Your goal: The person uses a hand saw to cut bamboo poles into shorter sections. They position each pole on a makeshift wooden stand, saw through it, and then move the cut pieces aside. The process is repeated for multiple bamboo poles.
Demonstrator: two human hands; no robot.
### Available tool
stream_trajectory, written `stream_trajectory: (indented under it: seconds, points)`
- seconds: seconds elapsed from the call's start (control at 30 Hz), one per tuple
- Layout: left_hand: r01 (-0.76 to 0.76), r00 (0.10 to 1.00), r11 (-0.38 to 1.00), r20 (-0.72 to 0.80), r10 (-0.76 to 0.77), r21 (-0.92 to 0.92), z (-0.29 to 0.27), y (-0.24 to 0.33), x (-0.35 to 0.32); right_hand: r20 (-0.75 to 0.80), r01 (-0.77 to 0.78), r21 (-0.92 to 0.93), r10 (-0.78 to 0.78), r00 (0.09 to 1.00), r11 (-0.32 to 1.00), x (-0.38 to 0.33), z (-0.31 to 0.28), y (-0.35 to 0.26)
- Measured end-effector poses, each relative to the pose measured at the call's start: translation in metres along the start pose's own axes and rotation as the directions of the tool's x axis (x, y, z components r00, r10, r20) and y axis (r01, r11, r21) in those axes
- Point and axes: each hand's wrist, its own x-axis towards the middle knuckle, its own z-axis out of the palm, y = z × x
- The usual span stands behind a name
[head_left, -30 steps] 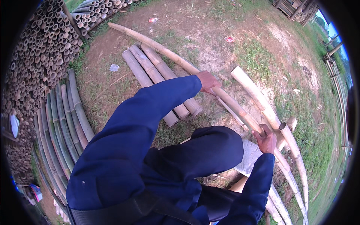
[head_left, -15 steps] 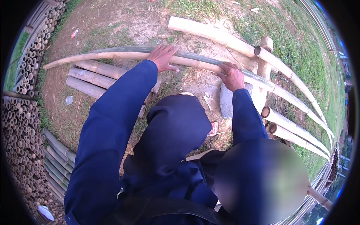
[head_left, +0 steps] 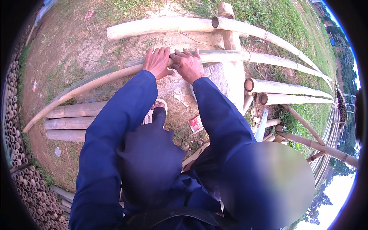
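Note:
A long bamboo pole [head_left: 226, 56], pale with a green-grey upper side, lies crosswise ahead of me. My left hand [head_left: 157, 64] rests over the pole, thumb on the near side and fingers curled across the top. Right beside it, my right hand [head_left: 188, 66] also grips the pole, its fingers bent over the top. The undersides of both hands' grips are hidden. To the right of my hands, the pole passes over a pale block [head_left: 220, 78] and a short bamboo crosspiece [head_left: 231, 38].
Two more poles, a thick one [head_left: 161, 28] and a long one [head_left: 245, 27], lie beyond. Cut lengths [head_left: 73, 123] sit at left, two hollow poles [head_left: 287, 87] at right. A pale blade [head_left: 261, 124], red packet [head_left: 195, 124] and stacked bamboo [head_left: 34, 195] are near.
My right hand has come left along the pole, beside my left hand; they were well apart before. The view has shifted, showing more of the right side.

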Motion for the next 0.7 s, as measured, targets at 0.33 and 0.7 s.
stream_trajectory:
  seconds: [0.33,0.7]
  points:
    - [-0.071,0.997,0.997,-0.010,0.072,0.027,0.005,0.040,0.037,0.031,0.000,0.032,-0.001,1.000,0.999,-0.134,-0.149,0.052]
    - [-0.042,0.985,0.999,0.169,0.045,-0.020,0.013,0.076,0.081,-0.057,-0.856,0.418,0.950,0.308,0.303,-0.501,-0.183,0.021]
